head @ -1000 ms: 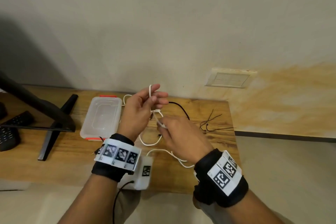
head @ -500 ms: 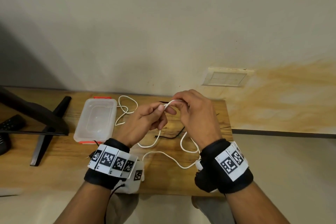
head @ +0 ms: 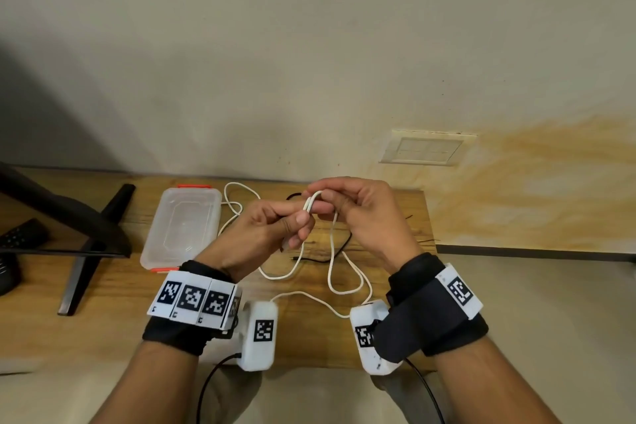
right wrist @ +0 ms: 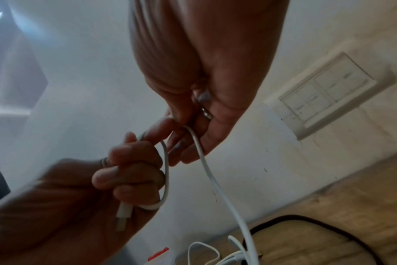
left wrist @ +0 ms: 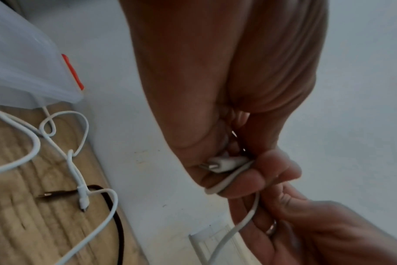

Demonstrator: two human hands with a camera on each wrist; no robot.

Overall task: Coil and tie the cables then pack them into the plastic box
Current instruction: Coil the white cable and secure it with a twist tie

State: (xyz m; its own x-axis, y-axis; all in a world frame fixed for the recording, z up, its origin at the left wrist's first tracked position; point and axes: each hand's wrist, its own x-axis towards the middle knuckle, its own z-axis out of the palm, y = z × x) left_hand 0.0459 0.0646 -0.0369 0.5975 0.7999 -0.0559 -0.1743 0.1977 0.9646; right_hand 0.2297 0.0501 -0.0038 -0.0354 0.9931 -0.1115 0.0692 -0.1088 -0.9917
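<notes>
A white cable [head: 331, 253] hangs in loops from both hands above the wooden table [head: 103, 317]. My left hand [head: 275, 227] grips its plug end [left wrist: 222, 164] and a fold of the cord against the curled fingers. My right hand [head: 347, 203] pinches the top of the same fold [right wrist: 194, 138], close to the left fingertips. A second white cable [head: 237, 196] lies beside the box, its plug [left wrist: 83, 200] on the wood. A black cable [head: 330, 253] lies under the hands. The clear plastic box [head: 182, 227] with orange clips sits to the left, lid on.
A black monitor stand [head: 86, 248] and a remote [head: 20, 234] are at the far left. Thin black ties [head: 425, 240] lie at the table's right edge, partly hidden by my right hand. A wall switch plate [head: 426, 148] is behind. The table ends just right of my right wrist.
My right hand rose from below the left hand to meet it and now pinches a fold of the white cable at the left fingertips. The left hand lowered slightly.
</notes>
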